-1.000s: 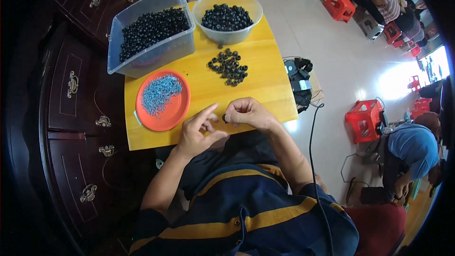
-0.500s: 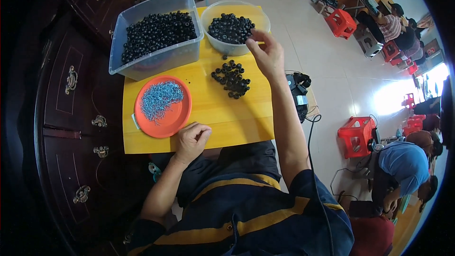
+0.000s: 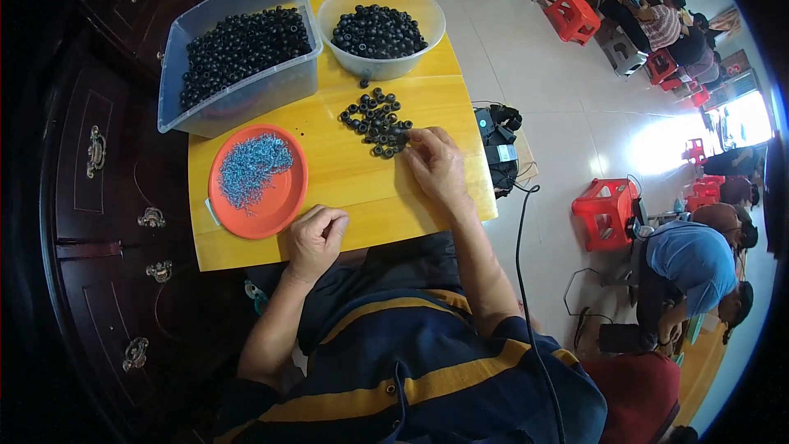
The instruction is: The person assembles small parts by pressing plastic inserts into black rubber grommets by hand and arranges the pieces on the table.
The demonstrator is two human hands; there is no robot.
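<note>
My right hand [image 3: 440,166] is at the right edge of a loose pile of small black round parts with holes [image 3: 374,119]. Its thumb and fingers close around a part at the pile's side, mostly covered by the fingertips. At the table's near edge my left hand [image 3: 316,240] rests curled into a fist; anything inside it is hidden. Beside the left hand lies an orange-red plate [image 3: 279,218] with a heap of small bluish metallic pieces [image 3: 253,168], too small to name.
A large clear plastic bin [image 3: 246,115] and a round translucent tub [image 3: 378,70], both holding more black parts, stand along the yellow table's [image 3: 345,197] far side. Dark drawers [image 3: 94,222] flank the left. A black cable [image 3: 522,279] runs on the right. Other people sit near red stools [image 3: 604,210].
My right hand has come back from the round tub toward me, down to the loose pile. My left hand stays curled by the plate. The whole view has shifted slightly.
</note>
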